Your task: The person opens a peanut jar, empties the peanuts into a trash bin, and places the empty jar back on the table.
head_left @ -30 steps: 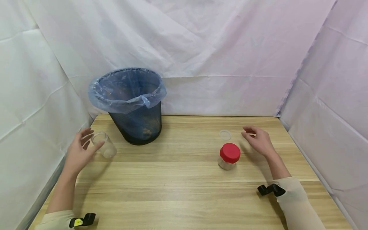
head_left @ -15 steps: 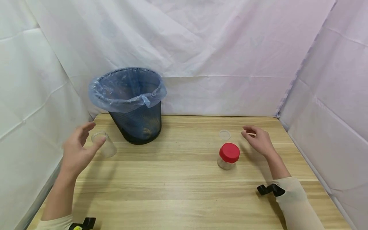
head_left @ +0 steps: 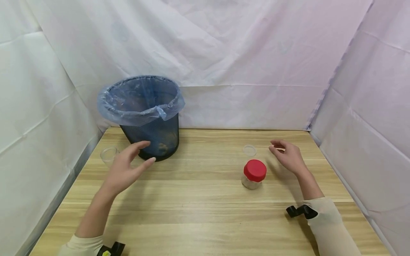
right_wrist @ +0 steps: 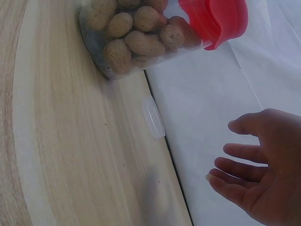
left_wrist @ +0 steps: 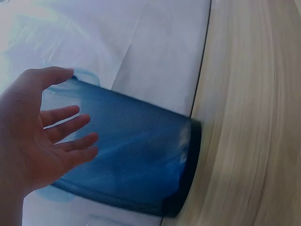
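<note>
Fingers of the left hand (head_left: 123,172) are held parted, gripping nothing. In the head view, the bin (head_left: 152,133) is set beyond them and slightly to the right, long axis upright, its rim covered by a blue liner (head_left: 137,118). On that hand's other side the uncovered cup (head_left: 109,152) is partly hidden; its contents cannot be told. Well to the right, the jar (head_left: 254,175) is stood upright on the surface (head_left: 198,213), with its red lid on. It is nearer the right hand (head_left: 287,156), just left of it; the disc (head_left: 250,150) is laid just beyond the jar.

In the left wrist view, the bin's mesh wall is seen behind the parted fingers; whether it is touched cannot be told.

In the right wrist view, peanuts (right_wrist: 145,44) are seen inside the jar. Nothing is held by the right fingers, loosely bent and apart from jar and disc.
</note>
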### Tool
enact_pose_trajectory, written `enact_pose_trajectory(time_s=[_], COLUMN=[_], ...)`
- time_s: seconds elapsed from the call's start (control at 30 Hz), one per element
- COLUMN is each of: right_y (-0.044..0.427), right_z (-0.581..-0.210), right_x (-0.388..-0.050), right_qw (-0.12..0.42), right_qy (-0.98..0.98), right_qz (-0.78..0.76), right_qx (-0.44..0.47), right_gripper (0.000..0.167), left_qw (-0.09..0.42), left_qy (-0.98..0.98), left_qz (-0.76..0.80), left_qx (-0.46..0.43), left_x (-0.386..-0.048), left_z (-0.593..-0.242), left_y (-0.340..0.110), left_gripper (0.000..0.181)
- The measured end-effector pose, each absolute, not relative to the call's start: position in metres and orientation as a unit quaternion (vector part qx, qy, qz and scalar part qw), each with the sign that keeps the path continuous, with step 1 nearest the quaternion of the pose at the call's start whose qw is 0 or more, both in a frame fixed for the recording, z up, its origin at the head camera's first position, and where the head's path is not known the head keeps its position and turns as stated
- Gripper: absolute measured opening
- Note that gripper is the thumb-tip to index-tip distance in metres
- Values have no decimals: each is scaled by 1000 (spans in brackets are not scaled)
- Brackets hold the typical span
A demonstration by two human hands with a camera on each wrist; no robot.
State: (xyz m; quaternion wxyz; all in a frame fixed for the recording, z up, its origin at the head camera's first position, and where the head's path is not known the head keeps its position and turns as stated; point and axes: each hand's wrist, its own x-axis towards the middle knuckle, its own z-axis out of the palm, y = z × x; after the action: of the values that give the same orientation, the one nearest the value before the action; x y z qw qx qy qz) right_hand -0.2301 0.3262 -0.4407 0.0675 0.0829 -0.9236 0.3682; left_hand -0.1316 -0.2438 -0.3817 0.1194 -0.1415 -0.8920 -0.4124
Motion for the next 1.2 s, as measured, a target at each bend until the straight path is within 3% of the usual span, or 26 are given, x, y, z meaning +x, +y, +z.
enact_pose_trajectory(time_s=[0.33,0.83,1.2], right_y=[324,322,318], right_z=[-441,-438,-431], right_x=[-228,-228,-224], right_qw=[70,71,71], right_qy=[-922,-923,-924], right_qz=[371,367,365], right_qx=[88,91,94], right_gripper=[50,49,51], left_qw=[60,42,39], left_qy=[-884,-871,-869], left_qz=[-432,-453,-457], left_qx=[-169,-183,-187], left_x=[-158,-189,-193], left_z=[-393,-403,-409], left_y=[-206,-164,-155], left_gripper=[59,64,62])
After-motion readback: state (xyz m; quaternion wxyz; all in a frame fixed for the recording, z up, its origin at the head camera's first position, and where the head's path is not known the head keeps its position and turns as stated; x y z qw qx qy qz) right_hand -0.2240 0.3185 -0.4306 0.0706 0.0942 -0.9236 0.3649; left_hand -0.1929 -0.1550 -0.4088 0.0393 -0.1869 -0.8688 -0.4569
